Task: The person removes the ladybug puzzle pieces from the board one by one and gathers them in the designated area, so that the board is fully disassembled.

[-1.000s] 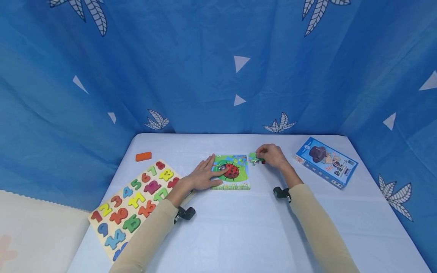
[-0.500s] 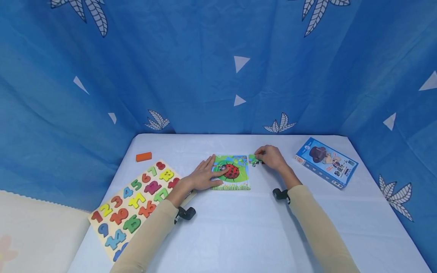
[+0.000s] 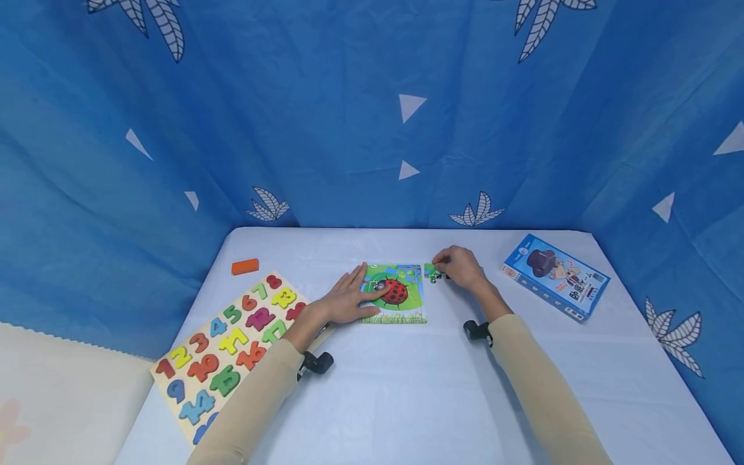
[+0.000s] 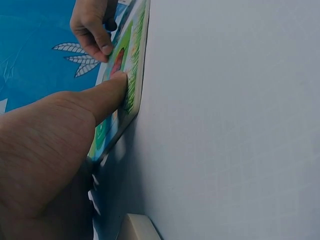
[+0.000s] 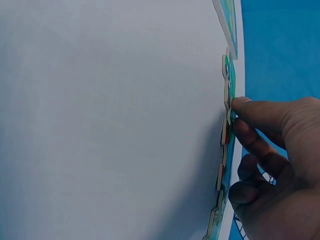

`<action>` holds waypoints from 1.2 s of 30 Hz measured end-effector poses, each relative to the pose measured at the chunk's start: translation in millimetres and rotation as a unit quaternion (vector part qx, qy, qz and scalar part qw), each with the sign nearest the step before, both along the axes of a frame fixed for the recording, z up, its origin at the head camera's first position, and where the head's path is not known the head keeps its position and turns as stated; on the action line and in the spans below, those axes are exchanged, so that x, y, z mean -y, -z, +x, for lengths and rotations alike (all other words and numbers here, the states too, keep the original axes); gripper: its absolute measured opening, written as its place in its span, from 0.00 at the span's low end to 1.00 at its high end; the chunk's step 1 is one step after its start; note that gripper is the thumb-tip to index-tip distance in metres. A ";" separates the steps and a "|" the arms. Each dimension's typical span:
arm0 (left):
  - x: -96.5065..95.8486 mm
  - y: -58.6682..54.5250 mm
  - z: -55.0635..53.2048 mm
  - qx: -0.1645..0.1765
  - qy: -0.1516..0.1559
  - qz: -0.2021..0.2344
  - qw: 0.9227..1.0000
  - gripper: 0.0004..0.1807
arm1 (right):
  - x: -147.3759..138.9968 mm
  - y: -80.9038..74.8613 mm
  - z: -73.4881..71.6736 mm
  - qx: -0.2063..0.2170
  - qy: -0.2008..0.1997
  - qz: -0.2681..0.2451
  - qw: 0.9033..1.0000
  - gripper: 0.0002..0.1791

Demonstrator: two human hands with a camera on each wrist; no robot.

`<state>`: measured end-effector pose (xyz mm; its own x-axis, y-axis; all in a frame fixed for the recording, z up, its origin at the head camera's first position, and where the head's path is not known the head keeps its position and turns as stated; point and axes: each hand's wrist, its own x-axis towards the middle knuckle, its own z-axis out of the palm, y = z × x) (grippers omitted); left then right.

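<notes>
The ladybug puzzle (image 3: 395, 311), a square board with a green background, lies on the table under my left hand (image 3: 347, 300). That hand rests on its left part with fingers spread, the thumb across the grass edge. Just right of the board, my right hand (image 3: 462, 266) bends over a group of small jigsaw pieces (image 3: 429, 271). In the right wrist view its thumb and index fingertip pinch a jigsaw piece (image 5: 229, 92) at the edge of a row. The hand hides much of the row from the head camera.
A wooden number board (image 3: 232, 341) lies at the left, partly under the left forearm. An orange block (image 3: 245, 267) sits at the back left. At the right is a blue game box (image 3: 555, 276). A blue curtain (image 3: 372, 116) hangs behind the table.
My right hand has shifted slightly to the left over the jigsaw pieces, which have moved a little under its fingers. The left hand stays in place on the ladybug puzzle.
</notes>
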<state>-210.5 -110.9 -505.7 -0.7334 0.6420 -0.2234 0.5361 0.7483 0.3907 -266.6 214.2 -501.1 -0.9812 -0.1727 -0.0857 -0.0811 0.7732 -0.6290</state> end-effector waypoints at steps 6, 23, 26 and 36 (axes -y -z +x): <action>-0.7 0.8 0.3 -0.003 -0.003 0.006 1.000 0.33 | -1.0 0.7 -0.3 -0.005 -0.002 0.000 1.000 0.08; -6.0 0.4 4.0 -0.041 -0.017 0.035 0.998 0.31 | 11.9 -9.9 24.3 -0.024 -0.035 -0.025 0.999 0.10; -6.3 -0.3 3.6 -0.048 -0.008 0.033 0.998 0.31 | 19.8 -7.4 33.9 -0.024 -0.069 -0.022 0.997 0.11; -14.5 -4.3 4.7 -0.081 0.023 0.035 0.996 0.26 | 39.0 -3.0 53.1 -0.039 -0.183 0.055 0.981 0.26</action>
